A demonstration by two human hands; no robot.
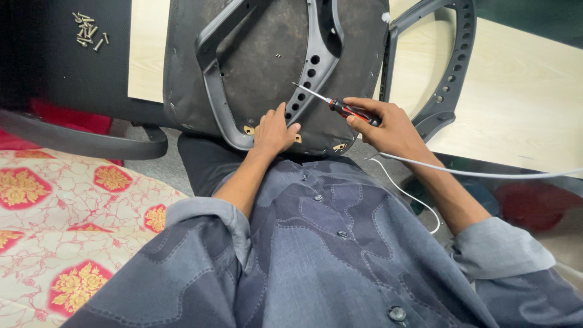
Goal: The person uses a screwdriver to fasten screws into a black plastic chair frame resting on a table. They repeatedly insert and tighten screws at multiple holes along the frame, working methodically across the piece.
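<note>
An upturned chair seat with a dark fabric underside lies across a table edge, a grey plastic armrest bracket with a row of holes resting on it. My left hand lies flat on the seat's near edge beside the bracket's lower end. My right hand grips a red and black screwdriver. Its metal tip points up-left and touches the bracket near the holes.
A second grey armrest frame lies on the pale wooden table to the right. A small heap of screws sits on a black surface at top left. A white cable crosses my right forearm. Patterned red and cream cloth covers the lower left.
</note>
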